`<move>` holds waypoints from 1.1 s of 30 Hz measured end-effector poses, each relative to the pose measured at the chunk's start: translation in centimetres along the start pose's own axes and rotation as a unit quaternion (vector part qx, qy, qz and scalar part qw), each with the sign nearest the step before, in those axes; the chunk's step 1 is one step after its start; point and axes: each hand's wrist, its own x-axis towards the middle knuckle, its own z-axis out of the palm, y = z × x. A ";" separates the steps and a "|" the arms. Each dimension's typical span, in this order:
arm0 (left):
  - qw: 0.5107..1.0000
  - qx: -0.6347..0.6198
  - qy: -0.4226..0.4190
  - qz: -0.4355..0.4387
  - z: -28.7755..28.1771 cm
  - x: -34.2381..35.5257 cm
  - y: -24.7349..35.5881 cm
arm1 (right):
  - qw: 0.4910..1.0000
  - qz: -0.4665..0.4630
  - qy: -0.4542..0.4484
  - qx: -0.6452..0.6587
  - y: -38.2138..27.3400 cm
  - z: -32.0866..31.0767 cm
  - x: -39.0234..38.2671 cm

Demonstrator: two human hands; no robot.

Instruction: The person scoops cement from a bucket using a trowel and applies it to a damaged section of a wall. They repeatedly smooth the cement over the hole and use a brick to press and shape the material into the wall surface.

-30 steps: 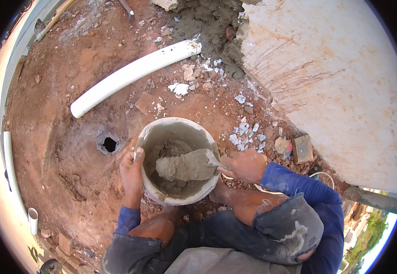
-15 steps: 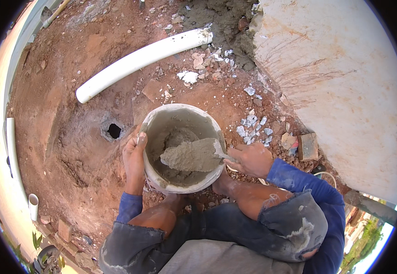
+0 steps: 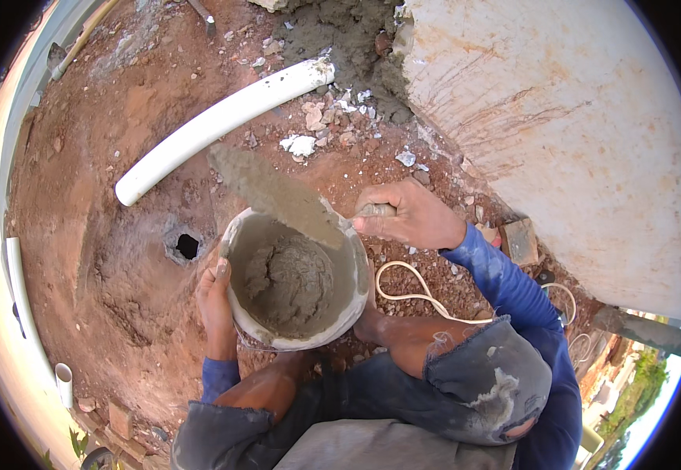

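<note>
Bucket (image 3: 363, 283): off-white, grey-smeared. Mortar (image 3: 301, 276) inside it: grey. Pipe (image 3: 221, 127) beyond it: white. Cord (image 3: 432, 298) right of it: cream. Soil (image 3: 113, 243) around it: reddish-brown.

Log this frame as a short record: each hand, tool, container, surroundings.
left hand: gripping the left rim of the bucket
right hand: holding the trowel by its handle
trowel: mortar-smeared blade across the bucket's far rim; contact unclear
bucket: mortar inside
ground: reddish soil, white pipe, dark hole
</note>
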 end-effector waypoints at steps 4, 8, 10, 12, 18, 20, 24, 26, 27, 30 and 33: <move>1.000 0.005 -0.009 -0.003 0.3 0.4 -0.3 | 0.940 0.164 0.050 0.296 9.2 -5.1 3.0; 1.000 -0.005 -0.005 0.013 0.3 0.7 -0.4 | 0.928 0.241 0.155 0.239 16.5 -10.8 3.3; 1.000 -0.004 0.003 0.006 0.8 0.1 -0.7 | 0.925 0.249 0.164 0.235 14.7 -11.3 1.5; 1.000 -0.013 0.000 0.009 2.2 -0.2 0.5 | 0.938 0.235 0.183 0.179 10.9 -11.0 -1.1; 0.998 0.049 0.016 0.043 2.5 0.7 0.4 | 0.976 0.054 0.041 -0.206 1.9 -6.7 -4.1; 0.996 0.078 -0.002 0.043 2.0 1.0 0.3 | 0.957 0.014 -0.034 -0.287 -0.5 -3.9 -2.8; 0.991 0.121 -0.010 0.061 3.2 1.2 0.4 | 0.893 -0.012 -0.036 -0.448 -0.8 3.3 -0.2; 0.985 0.147 -0.022 0.089 3.3 1.2 0.2 | 0.846 -0.032 -0.035 -0.531 0.1 7.1 0.7; 0.982 0.160 -0.018 0.097 3.1 1.2 0.3 | 0.823 -0.054 -0.060 -0.562 -0.2 8.6 0.8; 0.975 0.191 -0.003 0.111 3.7 0.8 0.7 | 0.880 -0.086 -0.120 -0.450 -2.0 11.5 -1.3; 0.975 0.203 0.018 0.083 4.0 0.6 1.3 | 0.907 -0.068 -0.140 -0.393 -2.6 10.1 -1.8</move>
